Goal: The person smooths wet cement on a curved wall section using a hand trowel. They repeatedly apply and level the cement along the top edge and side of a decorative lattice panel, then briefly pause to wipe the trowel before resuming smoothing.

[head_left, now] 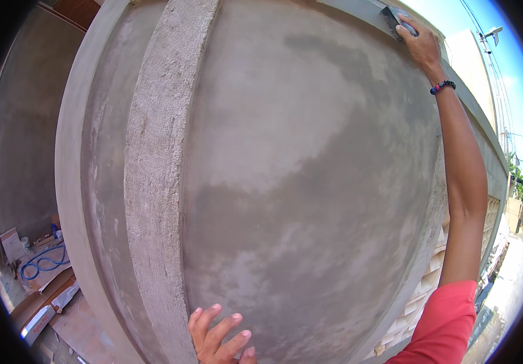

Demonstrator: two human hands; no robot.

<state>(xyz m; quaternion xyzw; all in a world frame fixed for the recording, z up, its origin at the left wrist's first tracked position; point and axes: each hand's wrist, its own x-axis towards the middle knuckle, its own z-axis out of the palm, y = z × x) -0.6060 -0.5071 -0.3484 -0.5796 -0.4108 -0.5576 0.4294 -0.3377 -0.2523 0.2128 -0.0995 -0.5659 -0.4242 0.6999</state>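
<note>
My right hand [418, 43] is raised high at the top right, its fingers wrapped round a dark grey rectangular block [390, 23]. Whether the block is a sponge or a sanding block I cannot tell. It rests against the band along the top of the plastered wall [261, 133]. Low in the middle, my left hand [217, 340] has its fingers spread and holds nothing. It is in front of the wall, close to the edge of the rough raised strip [158, 145]; contact is unclear. Damp-looking darker patches spread over the smooth grey panel.
At the lower left, a blue hose [41, 264] lies coiled among boards and small containers. A long carton [38, 321] is below it. Patterned pale blocks [416, 297] stand beside my right sleeve. A street [519, 267] and overhead wires run along the far right.
</note>
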